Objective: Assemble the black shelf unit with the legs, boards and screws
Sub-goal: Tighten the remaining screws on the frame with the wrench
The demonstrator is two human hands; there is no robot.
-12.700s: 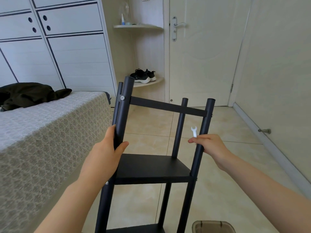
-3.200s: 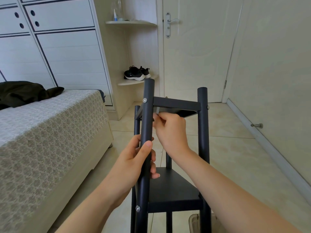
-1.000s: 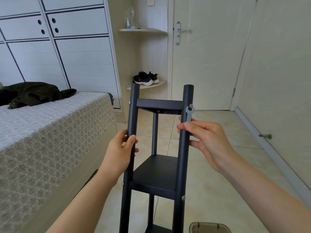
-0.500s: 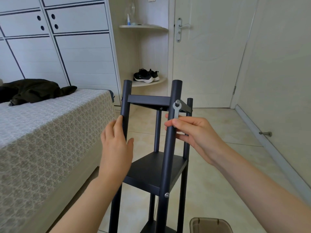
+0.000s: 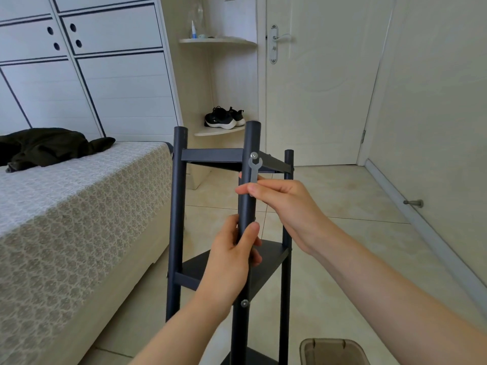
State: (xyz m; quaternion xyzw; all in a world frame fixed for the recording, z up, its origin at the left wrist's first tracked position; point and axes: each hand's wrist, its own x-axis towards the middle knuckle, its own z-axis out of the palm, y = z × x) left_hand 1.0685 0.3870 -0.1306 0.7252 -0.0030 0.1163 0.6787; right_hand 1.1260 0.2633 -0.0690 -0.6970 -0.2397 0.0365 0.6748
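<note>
Shifting your left hand (image 5: 232,256) has changed the setup. Half a second ago it rested loosely against the outer left leg (image 5: 178,206). Now its fingers and thumb are wrapped around the front leg (image 5: 247,206), between the top board (image 5: 210,155) and the middle board (image 5: 266,256). That is the same leg that carries the screw (image 5: 254,154) you are working on.

The shelf unit (image 5: 287,219) has also turned a little since then, so that this leg faces you squarely. It stands upright on the tiled floor (image 5: 342,233) just beside the bed (image 5: 79,219), with all the legs and boards already joined.

Your right hand (image 5: 284,204) pinches the lower end of the small wrench (image 5: 254,169) between thumb and fingertips, with the handle lying flat against the leg. Its open mouth now sits just under the screw head and is not clearly around it, whereas a moment ago it looked seated on the head. I would judge that you have slipped it off to reset for another turn.

With the leg braced directly, the frame should twist less when you pull on the wrench. That suggests you are at the final tightening stage, and the lower screw (image 5: 244,303) on this leg may want the same check.
</note>
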